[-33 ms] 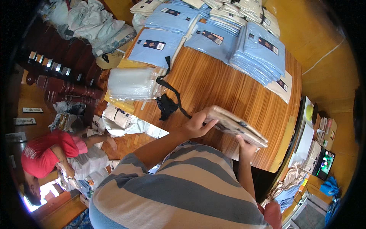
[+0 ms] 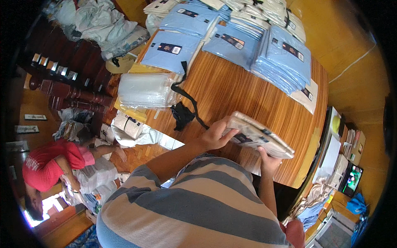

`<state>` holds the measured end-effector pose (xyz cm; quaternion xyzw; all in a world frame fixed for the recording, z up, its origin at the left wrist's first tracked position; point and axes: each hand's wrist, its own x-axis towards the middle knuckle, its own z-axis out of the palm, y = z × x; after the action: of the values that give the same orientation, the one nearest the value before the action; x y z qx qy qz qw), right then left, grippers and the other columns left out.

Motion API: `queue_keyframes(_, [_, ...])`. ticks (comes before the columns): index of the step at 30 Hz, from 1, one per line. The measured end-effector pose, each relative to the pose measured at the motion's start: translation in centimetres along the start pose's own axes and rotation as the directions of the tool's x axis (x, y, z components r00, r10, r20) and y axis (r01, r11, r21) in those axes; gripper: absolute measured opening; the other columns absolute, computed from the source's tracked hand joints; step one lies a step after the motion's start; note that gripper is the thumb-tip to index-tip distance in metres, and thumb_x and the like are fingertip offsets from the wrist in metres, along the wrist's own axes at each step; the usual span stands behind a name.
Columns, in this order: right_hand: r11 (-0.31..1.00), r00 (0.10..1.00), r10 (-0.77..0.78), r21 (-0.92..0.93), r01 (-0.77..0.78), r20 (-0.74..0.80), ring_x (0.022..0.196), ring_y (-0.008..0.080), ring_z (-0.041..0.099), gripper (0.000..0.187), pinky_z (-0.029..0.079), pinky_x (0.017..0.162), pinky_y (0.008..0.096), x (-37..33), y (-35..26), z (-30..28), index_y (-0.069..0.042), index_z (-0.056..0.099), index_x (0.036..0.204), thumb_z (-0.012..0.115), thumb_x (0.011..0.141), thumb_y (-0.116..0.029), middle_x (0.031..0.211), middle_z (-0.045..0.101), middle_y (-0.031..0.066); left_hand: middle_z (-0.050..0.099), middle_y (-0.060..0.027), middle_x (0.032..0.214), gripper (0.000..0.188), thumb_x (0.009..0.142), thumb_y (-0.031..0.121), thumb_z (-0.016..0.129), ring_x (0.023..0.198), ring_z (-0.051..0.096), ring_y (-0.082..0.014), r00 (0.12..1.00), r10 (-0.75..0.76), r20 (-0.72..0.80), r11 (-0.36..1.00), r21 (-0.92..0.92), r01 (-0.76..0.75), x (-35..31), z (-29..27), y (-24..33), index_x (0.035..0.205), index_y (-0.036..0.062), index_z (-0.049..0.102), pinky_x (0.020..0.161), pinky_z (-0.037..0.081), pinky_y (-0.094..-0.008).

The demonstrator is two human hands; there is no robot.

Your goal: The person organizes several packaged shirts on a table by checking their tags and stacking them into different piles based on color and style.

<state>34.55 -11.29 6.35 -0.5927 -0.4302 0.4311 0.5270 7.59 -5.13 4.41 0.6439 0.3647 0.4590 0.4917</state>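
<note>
A small stack of beige folded garments in clear plastic packs (image 2: 271, 142) is tilted on edge above the near side of the table, a dark label showing on the face toward me. My left hand (image 2: 218, 134) grips its left end, thumb on the near face. At the lower right end, my right hand (image 2: 269, 162) is closed on the packs with its thumb up on the same face; its other fingers are hidden behind. A black cloth strap (image 2: 182, 115) lies on the wooden table (image 2: 231, 91) just left of my left hand.
Bagged light blue garments (image 2: 283, 53) and beige packs (image 2: 287, 18) are piled across the table's far side. Clear plastic bags (image 2: 144, 91) lie stacked at its left edge. A person in red (image 2: 53, 163) bends over at the left. A shelf with papers and a lit screen (image 2: 352, 180) stands right.
The packs have tipped slightly, showing more of the labelled near face, and their right end has shifted a little rightward. Both hands keep their hold.
</note>
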Motion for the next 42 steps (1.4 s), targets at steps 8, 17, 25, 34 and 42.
queue_keyframes(8, [0.909,0.896,0.416,-0.092,-0.406,0.154,0.107,0.0183,0.068,0.049,0.054,0.094,0.0316,0.1,5.5,-1.4,0.005,0.064,0.13,0.084,0.094,-0.021,0.119,0.073,0.0102,0.067,-0.0359,0.12,0.06,0.103,0.042,0.065,0.117,0.066,-0.0491,0.898,-0.419,-0.136,0.886,0.153,0.437,-1.6,1.2,-8.7,0.137,-0.0049,0.052,0.096,0.052,-0.0521])
queue_keyframes(17, [0.902,0.899,0.431,-0.034,-0.43,0.074,0.106,0.019,0.066,0.055,0.055,0.091,0.0325,-1.6,4.4,1.8,-0.001,0.054,0.142,0.08,0.096,-0.018,0.121,0.069,0.0091,0.061,-0.0319,0.135,0.065,0.104,0.021,0.062,0.13,0.062,-0.0357,0.951,-0.267,-0.154,0.937,0.188,0.293,-2.8,3.6,-13.5,0.156,-0.0057,0.032,0.11,0.046,-0.0425])
queue_keyframes(25, [0.877,0.883,0.458,0.112,-0.468,0.1,0.122,0.0288,0.063,0.085,0.055,0.101,0.0394,-2.7,7.0,0.4,0.0,0.034,0.154,0.087,0.088,-0.013,0.135,0.061,0.0178,0.057,-0.0293,0.145,0.07,0.102,0.025,0.068,0.139,0.056,-0.0341,0.882,-0.471,-0.005,0.879,0.075,0.47,-1.2,2.2,-10.4,0.157,0.0,0.032,0.115,0.042,-0.0446])
queue_keyframes(34, [0.546,0.673,0.697,0.427,-0.721,0.246,0.118,0.0256,0.067,0.065,0.056,0.099,0.0395,2.0,4.1,-2.4,-0.001,0.047,0.15,0.078,0.097,-0.019,0.135,0.066,0.0178,0.057,-0.0146,0.142,0.07,0.095,0.012,0.068,0.126,0.06,-0.0297,0.634,-0.772,0.033,0.568,-0.41,0.713,0.2,3.9,-6.2,0.156,0.0091,0.036,0.105,0.051,-0.0402])
queue_keyframes(42, [0.806,0.794,0.471,0.177,-0.564,0.384,0.113,0.0223,0.069,0.055,0.057,0.097,0.0379,7.5,5.0,-5.8,-0.002,0.055,0.147,0.075,0.1,-0.023,0.129,0.071,0.0135,0.057,-0.0163,0.142,0.06,0.105,0.028,0.059,0.123,0.061,-0.0303,0.302,-0.95,-0.081,0.304,-0.474,0.826,1.9,8.4,-3.5,0.156,0.0032,0.04,0.101,0.053,-0.0419])
